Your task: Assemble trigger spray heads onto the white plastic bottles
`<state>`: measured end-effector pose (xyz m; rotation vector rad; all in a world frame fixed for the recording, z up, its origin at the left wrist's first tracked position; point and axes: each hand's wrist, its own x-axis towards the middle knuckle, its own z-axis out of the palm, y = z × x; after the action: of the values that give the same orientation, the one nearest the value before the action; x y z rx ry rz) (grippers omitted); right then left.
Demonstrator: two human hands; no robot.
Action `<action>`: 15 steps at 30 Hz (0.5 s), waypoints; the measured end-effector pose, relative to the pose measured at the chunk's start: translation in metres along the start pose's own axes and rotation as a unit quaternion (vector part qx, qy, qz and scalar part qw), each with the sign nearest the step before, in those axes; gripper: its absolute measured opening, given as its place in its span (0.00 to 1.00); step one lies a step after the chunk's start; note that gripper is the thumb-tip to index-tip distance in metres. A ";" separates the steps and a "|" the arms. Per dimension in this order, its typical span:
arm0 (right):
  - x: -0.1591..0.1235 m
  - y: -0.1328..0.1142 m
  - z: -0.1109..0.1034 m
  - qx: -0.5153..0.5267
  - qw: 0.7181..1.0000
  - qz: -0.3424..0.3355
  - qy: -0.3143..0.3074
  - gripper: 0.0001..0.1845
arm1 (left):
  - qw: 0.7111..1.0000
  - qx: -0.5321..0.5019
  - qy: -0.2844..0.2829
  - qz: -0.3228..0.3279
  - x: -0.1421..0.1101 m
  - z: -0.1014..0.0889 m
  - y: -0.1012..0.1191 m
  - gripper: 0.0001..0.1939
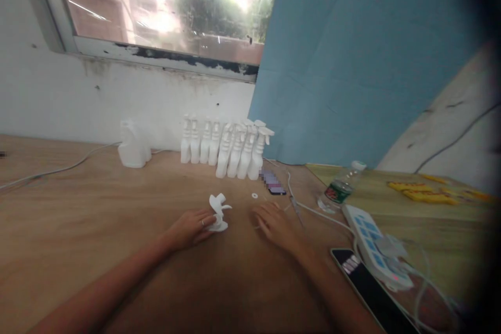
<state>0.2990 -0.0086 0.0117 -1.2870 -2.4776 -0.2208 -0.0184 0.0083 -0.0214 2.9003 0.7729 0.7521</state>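
A white spray trigger head (219, 216) is in my left hand (192, 228), whose fingers close round its lower part, just above the wooden table. The nozzle end points up and away from me. To the right, my right hand (276, 225) is low over the tabletop with its fingers curled. Thin pale bits show at both sides of it, but what it holds is too blurred to make out. A small white ring (254, 195) lies just beyond its fingertips.
White spray bottles (235, 154) stand grouped near the wall. A white jug (132, 148) is at the left. On the right are a water bottle (340, 188), a power strip (371, 245), a phone (371, 292), cables and yellow packets (425, 193). Another phone (273, 182) lies by the bottles.
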 end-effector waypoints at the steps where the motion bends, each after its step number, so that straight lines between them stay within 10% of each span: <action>1: -0.005 0.018 -0.004 -0.055 0.998 0.017 -0.033 0.17 | 1.000 -0.003 0.000 0.002 -0.001 0.000 0.000 0.12; 6: -0.023 0.083 -0.014 -0.181 0.974 0.050 -0.128 0.19 | 1.000 -0.017 -0.002 -0.017 -0.004 -0.002 0.000 0.12; 15: -0.027 0.095 -0.005 -0.165 0.976 -0.086 -0.113 0.16 | 0.994 -0.077 0.009 -0.082 -0.006 -0.005 0.004 0.16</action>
<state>0.3921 0.0240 0.0048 -1.2788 -2.8413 -0.5803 -0.0233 0.0018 -0.0189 2.6594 0.8986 0.7823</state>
